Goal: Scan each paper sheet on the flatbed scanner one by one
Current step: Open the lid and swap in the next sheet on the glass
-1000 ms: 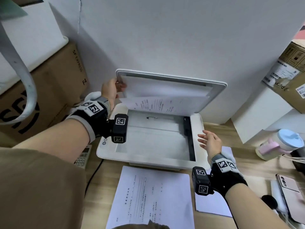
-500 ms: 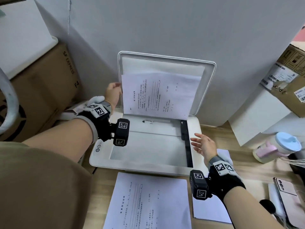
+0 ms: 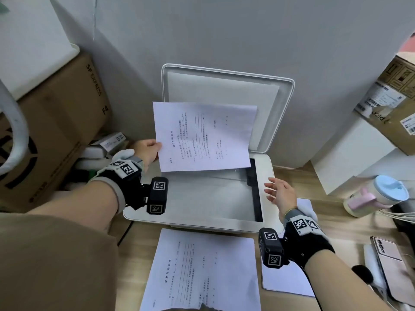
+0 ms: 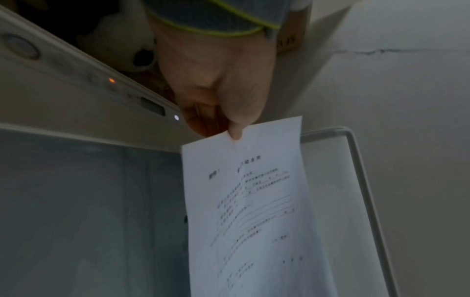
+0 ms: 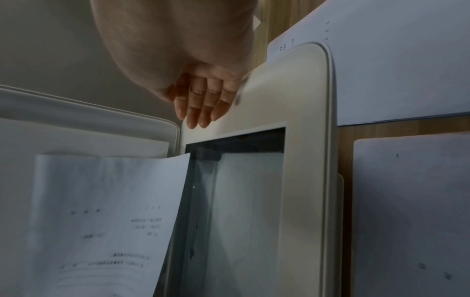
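The left hand [image 3: 146,151] pinches the left edge of a white printed paper sheet [image 3: 204,136], thumb on the printed face, and holds it lifted above the glass of the white flatbed scanner [image 3: 266,176]; in the left wrist view the thumb tip [image 4: 235,132] presses the sheet's corner while the fingers behind the paper are hidden. The sheet hangs clear of the glass, its printed side facing the camera, and covers the lower part of the raised white scanner lid [image 3: 285,97], which leans back against the grey wall. The print on the sheet is too small and blurred to read

The right hand [image 3: 280,194] hovers over the scanner's right border with fingers [image 5: 201,112] straight and relaxed, grasping nothing; whether the fingertips touch the plastic cannot be told. The glass bed lies bare, with a dark strip along its right side

On the wooden desk [image 3: 334,212] in front of the scanner lies another printed white sheet [image 3: 202,270], its near edge cut off by the frame. A further white sheet [image 3: 287,281] lies to the right, largely covered by the right wrist and its black camera mount. A pale mug with a blue lid [image 3: 379,194] stands at the right, and a phone [image 3: 390,265] lies near the edge, partly cut off. Brown cardboard boxes [image 3: 62,122] stack at the left
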